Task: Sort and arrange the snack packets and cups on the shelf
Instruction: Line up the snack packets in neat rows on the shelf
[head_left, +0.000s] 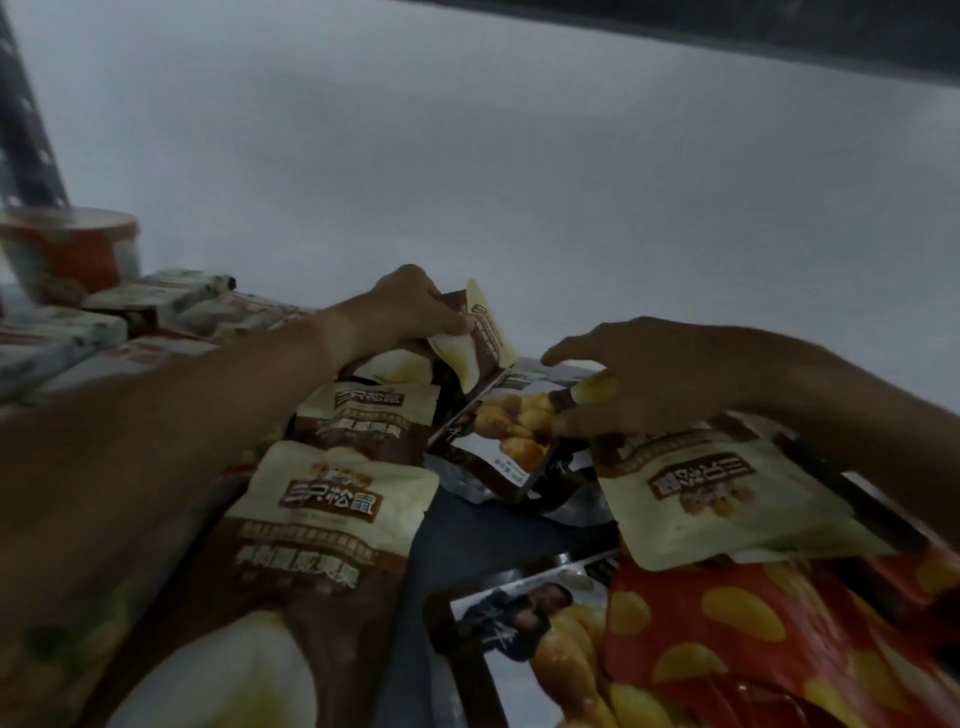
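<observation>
Left hand (410, 306) pinches a cream-and-brown foil snack packet (480, 332); right hand (649, 374), fingers curled, grips a nut-printed pouch (511, 431); better to stand each upright, labels forward.

Words on the snack packets

The big brown and cream packet (322, 525) is showing the Chinese name 三只松鼠 in a dark box. The packet behind it (366, 415) is showing the same name. The packet on the right (711, 493) is showing it upside down. The smaller words under the names are looking too blurry to read.
</observation>
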